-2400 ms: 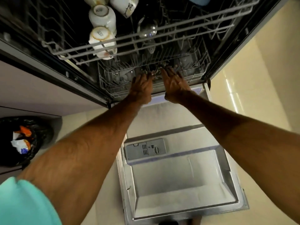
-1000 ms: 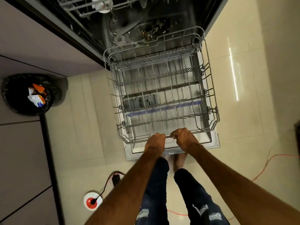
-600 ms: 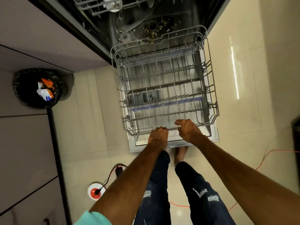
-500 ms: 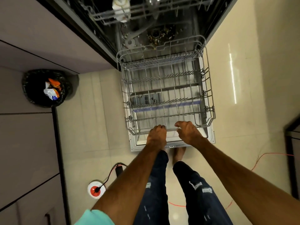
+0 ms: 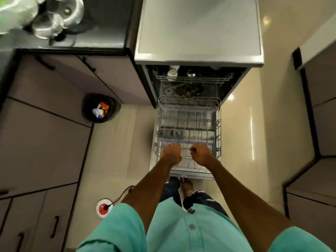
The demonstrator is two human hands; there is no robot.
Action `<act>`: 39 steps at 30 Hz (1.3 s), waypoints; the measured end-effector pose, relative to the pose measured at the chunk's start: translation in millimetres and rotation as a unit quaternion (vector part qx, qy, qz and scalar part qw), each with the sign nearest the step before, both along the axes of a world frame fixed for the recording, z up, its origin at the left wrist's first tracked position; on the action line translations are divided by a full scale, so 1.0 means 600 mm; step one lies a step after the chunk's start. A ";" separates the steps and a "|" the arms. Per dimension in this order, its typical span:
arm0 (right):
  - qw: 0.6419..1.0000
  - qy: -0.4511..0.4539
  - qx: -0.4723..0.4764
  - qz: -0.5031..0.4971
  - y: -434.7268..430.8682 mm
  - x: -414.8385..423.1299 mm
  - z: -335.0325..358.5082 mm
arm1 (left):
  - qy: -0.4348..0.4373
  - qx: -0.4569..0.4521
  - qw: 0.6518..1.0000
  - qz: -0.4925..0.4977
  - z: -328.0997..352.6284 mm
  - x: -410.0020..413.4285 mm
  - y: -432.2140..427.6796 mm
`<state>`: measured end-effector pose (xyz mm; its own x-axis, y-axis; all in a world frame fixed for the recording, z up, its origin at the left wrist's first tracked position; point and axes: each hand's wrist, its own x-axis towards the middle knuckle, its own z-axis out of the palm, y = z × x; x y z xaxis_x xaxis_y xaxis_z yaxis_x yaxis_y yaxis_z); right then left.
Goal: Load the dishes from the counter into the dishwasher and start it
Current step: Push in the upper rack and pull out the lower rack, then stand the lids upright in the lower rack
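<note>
Trouble starts at your far left, where the shiny steel pots and lids sit heaped on the dark counter, not yet loaded. They are blurred, but a heap like that could slide and clatter if you pull one from underneath. Lower down, the black cable running to the round red-and-white floor socket lies near your way to that counter, so a foot could catch it. Your left hand and right hand are both curled into fists over the front of the empty grey wire lower rack. The rack is drawn out over the lowered steel dishwasher door. I cannot tell whether your fingers clamp the wire or hang clear of it. That door juts just ahead of your bare foot, so a shin or toe could strike it when you come back with your arms full. Nothing written can be read: the wrappers in the black bin and the small mark on the door's front edge are too small.
</note>
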<state>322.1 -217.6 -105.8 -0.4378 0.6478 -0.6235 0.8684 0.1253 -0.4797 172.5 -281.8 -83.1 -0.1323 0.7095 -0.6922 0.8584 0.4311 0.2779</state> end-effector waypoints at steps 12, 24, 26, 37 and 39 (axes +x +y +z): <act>0.994 0.057 0.052 0.072 -0.028 -0.034 0.192 | 0.044 0.029 0.996 0.071 0.199 -0.014 -0.066; 0.978 0.147 0.068 0.132 -0.041 -0.210 0.248 | 0.126 0.106 0.971 0.174 0.260 -0.161 -0.106; 0.975 0.164 0.067 0.130 -0.041 -0.235 0.259 | 0.132 0.113 0.967 0.184 0.258 -0.188 -0.111; 0.973 0.170 0.102 0.116 0.001 -0.585 0.242 | 0.121 0.167 0.953 0.220 0.242 -0.550 -0.060; 0.976 0.160 0.104 0.101 0.008 -0.655 0.241 | 0.118 0.176 0.955 0.206 0.248 -0.622 -0.046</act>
<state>-70.7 -212.6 38.6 -0.7202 0.6267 -0.2978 0.6260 0.4018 -0.6683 -200.8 -309.5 65.7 -0.5741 0.7465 -0.3364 0.6923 0.6619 0.2874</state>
